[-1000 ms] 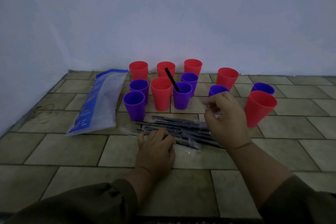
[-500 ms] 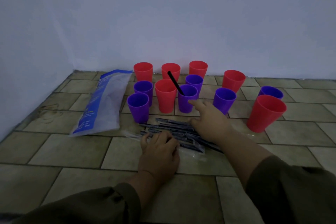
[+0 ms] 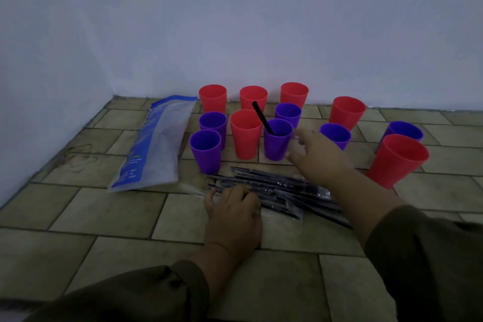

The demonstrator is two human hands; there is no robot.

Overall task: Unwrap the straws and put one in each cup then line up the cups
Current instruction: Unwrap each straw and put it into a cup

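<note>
Head view: bag point(image 3: 156, 144) print unreadable; left hand point(image 3: 232, 217) grip curls round wrapped straws point(image 3: 282, 187); right hand point(image 3: 321, 157) grip spread, empty.

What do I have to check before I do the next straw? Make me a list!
1. Wrapped straws to open: ok, the wrapped straws lie in a pile in front of the cups.
2. Left hand on the pile: ok, the left hand rests on it. Whether it pinches a straw: cannot tell.
3. Right hand free: ok, the right hand is open and holds nothing.
4. First straw in: ok, the black straw stands in the purple cup.
5. Next cup ready: ok, the red cup beside it is upright with no straw.
6. Cups lined up: not ok, they stand in a scattered bunch.
</note>
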